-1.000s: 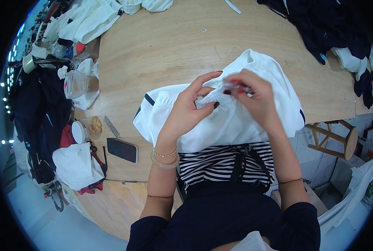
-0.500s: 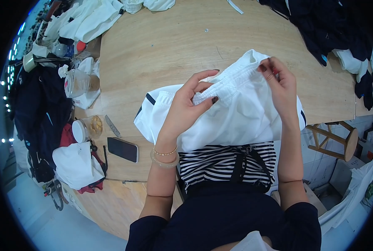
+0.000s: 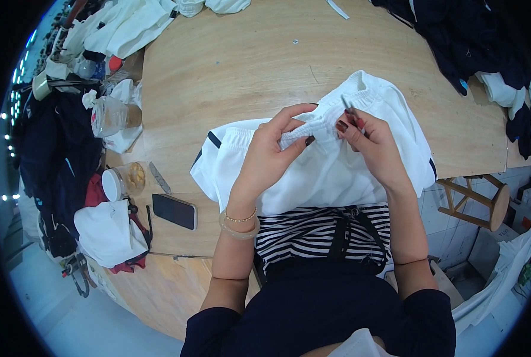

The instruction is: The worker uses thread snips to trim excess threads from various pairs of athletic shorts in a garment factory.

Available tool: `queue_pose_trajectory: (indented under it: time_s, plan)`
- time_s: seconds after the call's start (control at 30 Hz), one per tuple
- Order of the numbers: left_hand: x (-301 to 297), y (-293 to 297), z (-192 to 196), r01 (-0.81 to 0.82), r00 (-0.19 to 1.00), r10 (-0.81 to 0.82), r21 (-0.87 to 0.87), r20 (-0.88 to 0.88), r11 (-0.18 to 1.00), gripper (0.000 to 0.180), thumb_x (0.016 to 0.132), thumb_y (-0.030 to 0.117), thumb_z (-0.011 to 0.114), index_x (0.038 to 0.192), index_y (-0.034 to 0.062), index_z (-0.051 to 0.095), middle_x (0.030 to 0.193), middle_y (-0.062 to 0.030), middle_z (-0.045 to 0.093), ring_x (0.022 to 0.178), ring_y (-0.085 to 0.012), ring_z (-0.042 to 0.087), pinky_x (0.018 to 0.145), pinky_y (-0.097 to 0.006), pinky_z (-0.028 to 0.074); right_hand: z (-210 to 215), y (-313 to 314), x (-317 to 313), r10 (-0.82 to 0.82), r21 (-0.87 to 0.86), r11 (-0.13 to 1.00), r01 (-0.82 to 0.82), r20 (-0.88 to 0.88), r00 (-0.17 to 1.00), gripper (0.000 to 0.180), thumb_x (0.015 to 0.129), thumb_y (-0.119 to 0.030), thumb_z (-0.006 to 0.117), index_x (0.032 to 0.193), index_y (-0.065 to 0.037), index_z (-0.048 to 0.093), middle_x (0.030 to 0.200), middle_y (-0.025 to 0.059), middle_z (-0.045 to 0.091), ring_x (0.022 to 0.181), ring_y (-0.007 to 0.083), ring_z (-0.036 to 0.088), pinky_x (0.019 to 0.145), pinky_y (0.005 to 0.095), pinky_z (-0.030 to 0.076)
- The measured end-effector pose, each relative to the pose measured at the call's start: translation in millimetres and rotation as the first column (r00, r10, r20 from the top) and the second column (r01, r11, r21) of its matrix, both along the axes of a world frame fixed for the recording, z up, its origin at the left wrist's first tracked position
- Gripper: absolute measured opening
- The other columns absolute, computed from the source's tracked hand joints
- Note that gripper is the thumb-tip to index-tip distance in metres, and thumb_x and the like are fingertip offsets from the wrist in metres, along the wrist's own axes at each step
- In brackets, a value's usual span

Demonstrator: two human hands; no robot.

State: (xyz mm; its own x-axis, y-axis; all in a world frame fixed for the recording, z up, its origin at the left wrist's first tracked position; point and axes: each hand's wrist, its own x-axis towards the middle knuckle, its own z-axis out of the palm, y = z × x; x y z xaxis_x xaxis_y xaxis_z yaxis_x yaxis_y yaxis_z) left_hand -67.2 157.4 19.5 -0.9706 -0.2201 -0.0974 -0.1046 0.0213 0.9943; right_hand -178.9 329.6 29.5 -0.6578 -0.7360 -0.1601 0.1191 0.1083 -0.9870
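Observation:
White elastic-waisted pants (image 3: 313,178) with dark side stripes lie gathered at the table's near edge and over my lap. My left hand (image 3: 271,146) is closed on the gathered waistband, thumb in front and fingers behind. In my right hand (image 3: 372,143) is a pair of small red-handled thread snips (image 3: 359,121), their dark tips pointing up and away from me. The right fingertips are at the waistband, just right of the left hand. Whether they also pinch the cloth is hard to make out.
On the left lie a phone (image 3: 174,212), a folding-type blade (image 3: 159,177), a lidded jar (image 3: 124,181) and a plastic container (image 3: 109,118). White garments (image 3: 128,30) are heaped far left, dark garments (image 3: 456,41) far right. A wooden stool (image 3: 486,202) stands right of the table.
My right hand has moved left and nearer along the waistband, and the snips now show plainly. The waistband's right end has been let go and lies spread. My left hand keeps its hold.

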Motion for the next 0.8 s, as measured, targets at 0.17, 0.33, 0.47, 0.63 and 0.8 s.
queue_pose_trajectory:
  time_s: [0.17, 0.33, 0.47, 0.63, 0.8]
  plan:
    - [0, 1, 2, -0.032, 0.999, 0.033, 0.028, -0.013, 0.999, 0.042, 0.083, -0.003, 0.061, 0.123, 0.0046, 0.053, 0.1, -0.0091, 0.068, 0.093, -0.0116, 0.062, 0.083, -0.026, 0.046, -2, 16, -18, -0.171, 0.049, 0.985, 0.165, 0.152, 0.974, 0.028, 0.096, -0.022, 0.055, 0.105, 0.003, 0.057, 0.091, 0.0015, 0.061, 0.081, 0.0086, 0.054, 0.076, 0.0215, 0.044]
    - [0, 1, 11, -0.062, 0.998, 0.063, 0.096, -0.007, 0.993, 0.041, 0.085, -0.004, 0.062, 0.124, -0.0005, 0.051, 0.093, -0.0027, 0.063, 0.088, -0.0074, 0.056, 0.079, -0.02, 0.043, 9, 9, -18, -0.394, -0.099, 0.919, 0.382, -0.31, 0.865, 0.023, 0.092, -0.016, 0.059, 0.109, 0.0, 0.059, 0.096, 0.0053, 0.06, 0.084, 0.0138, 0.053, 0.077, 0.0264, 0.044]
    - [2, 1, 13, -0.108, 0.994, 0.107, 0.173, 0.017, 0.979, 0.038, 0.086, 0.0, 0.063, 0.122, 0.0013, 0.052, 0.088, -0.001, 0.064, 0.083, -0.0057, 0.055, 0.077, -0.019, 0.041, 20, 9, -2, -0.102, 0.108, 0.968, 0.225, -0.654, 0.75, 0.028, 0.077, -0.01, 0.07, 0.104, -0.006, 0.066, 0.083, 0.0069, 0.055, 0.079, 0.0201, 0.05, 0.07, 0.0283, 0.042]
    - [2, 2, 15, -0.114, 0.993, 0.114, 0.185, 0.009, 0.976, 0.038, 0.086, 0.0, 0.062, 0.123, 0.0027, 0.053, 0.083, 0.0007, 0.063, 0.077, -0.0042, 0.051, 0.074, -0.019, 0.039, 23, 6, 9, -0.021, 0.15, 0.96, 0.236, -0.803, 0.596, 0.036, 0.068, -0.01, 0.077, 0.103, -0.008, 0.068, 0.076, 0.0036, 0.05, 0.073, 0.0202, 0.045, 0.064, 0.0302, 0.039]
    - [3, 1, 16, -0.118, 0.993, 0.119, 0.184, 0.009, 0.976, 0.04, 0.085, -0.003, 0.06, 0.125, 0.0028, 0.053, 0.082, 0.0006, 0.063, 0.076, -0.0043, 0.051, 0.071, -0.019, 0.039, 26, 4, 8, 0.02, 0.16, 0.959, 0.235, -0.864, 0.504, 0.035, 0.067, -0.009, 0.077, 0.102, -0.008, 0.068, 0.075, 0.0032, 0.049, 0.072, 0.02, 0.044, 0.063, 0.0313, 0.038]
